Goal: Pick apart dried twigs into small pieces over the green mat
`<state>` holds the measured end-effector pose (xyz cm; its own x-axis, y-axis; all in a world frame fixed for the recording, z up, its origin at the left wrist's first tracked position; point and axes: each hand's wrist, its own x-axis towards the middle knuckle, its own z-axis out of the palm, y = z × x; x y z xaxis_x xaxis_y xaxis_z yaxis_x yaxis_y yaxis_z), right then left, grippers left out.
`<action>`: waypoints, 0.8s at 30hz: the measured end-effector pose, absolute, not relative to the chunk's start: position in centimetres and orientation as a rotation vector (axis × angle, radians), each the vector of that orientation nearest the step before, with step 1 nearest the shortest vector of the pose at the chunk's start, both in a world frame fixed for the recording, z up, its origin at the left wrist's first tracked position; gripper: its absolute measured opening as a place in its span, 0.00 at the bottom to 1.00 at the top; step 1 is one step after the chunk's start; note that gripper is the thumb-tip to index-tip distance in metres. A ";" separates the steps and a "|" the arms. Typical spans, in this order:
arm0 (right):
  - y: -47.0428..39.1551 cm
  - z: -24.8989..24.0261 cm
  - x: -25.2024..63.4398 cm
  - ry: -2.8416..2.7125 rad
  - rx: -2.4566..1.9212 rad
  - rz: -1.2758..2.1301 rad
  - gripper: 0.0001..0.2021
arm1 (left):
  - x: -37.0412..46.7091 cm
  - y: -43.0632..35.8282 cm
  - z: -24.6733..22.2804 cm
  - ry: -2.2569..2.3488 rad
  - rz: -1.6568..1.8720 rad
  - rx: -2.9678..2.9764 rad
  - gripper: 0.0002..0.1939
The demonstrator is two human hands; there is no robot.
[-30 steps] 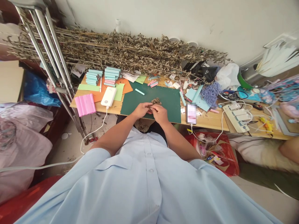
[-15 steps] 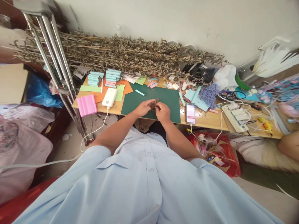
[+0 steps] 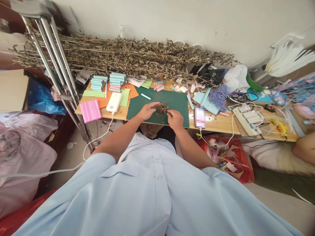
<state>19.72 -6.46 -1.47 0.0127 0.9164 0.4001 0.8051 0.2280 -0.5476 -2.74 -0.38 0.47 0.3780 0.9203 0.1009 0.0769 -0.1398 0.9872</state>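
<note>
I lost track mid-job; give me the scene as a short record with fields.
left hand: open beside the crumbled dried leaves, fingers extended
right hand: fingertips at the leaves' other side; grip unclear
work surface: green mat under the dried leaves
left of mat: white power bank, pink paper, stacked light-blue rolls
right of mat: phone, purple yarn
behind: dried plant stalks

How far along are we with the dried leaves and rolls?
The stacked blue rolls look finished. Being worked: the leaf pile on the green mat, between left hand and right hand. Probably left: the leafy dried stalks behind. The total wanted, I can't tell.
</note>
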 end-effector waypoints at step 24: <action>-6.9 1.1 15.3 -2.204 -1.876 0.317 0.16 | -4.4 -4.3 -1.2 1.415 0.817 2.061 0.20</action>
